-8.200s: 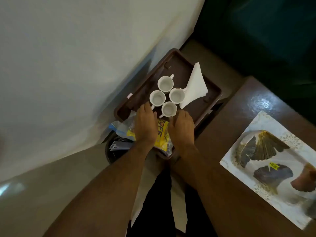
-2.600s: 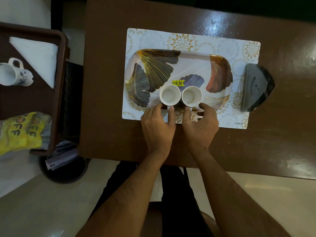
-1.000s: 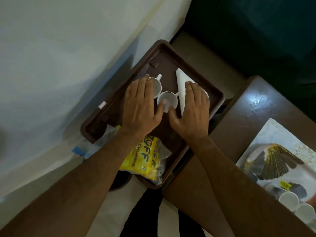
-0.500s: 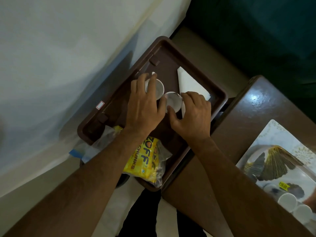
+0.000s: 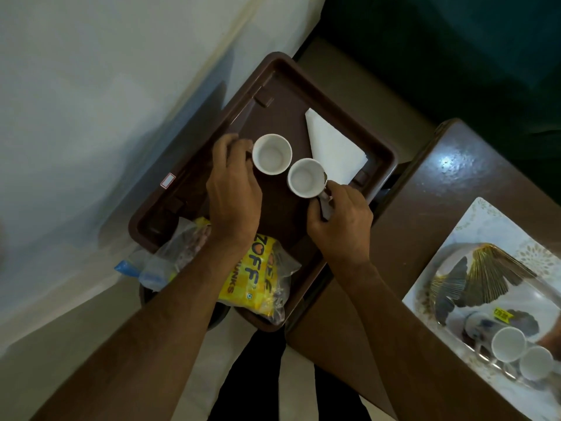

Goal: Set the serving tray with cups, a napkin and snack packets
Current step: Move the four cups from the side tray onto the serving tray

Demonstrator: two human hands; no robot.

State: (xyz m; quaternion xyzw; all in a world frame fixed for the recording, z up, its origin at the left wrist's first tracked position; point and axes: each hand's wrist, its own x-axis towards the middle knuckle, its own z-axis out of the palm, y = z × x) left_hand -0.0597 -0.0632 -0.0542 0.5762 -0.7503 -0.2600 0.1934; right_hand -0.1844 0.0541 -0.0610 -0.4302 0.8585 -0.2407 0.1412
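Two white cups hang just above the brown tray (image 5: 382,153). My left hand (image 5: 233,192) grips the left cup (image 5: 272,154) by its side. My right hand (image 5: 341,226) holds the right cup (image 5: 306,177) by its handle. A folded white napkin (image 5: 334,150) lies in the brown tray beyond the cups. A yellow snack packet (image 5: 258,284) and a clear packet (image 5: 179,253) lie at the tray's near end, partly under my left forearm. At the lower right, the patterned serving tray (image 5: 485,278) carries two white cups (image 5: 508,344) (image 5: 535,363).
The serving tray rests on a pale placemat (image 5: 482,220) on a dark wooden table (image 5: 425,208). A white wall (image 5: 91,101) fills the left side. A dark bin (image 5: 145,294) stands below the brown tray. My dark trousers (image 5: 252,375) show at the bottom.
Both hands have closed on the two remaining cups in the brown tray and drawn them up and slightly toward me. The napkin is uncovered again.
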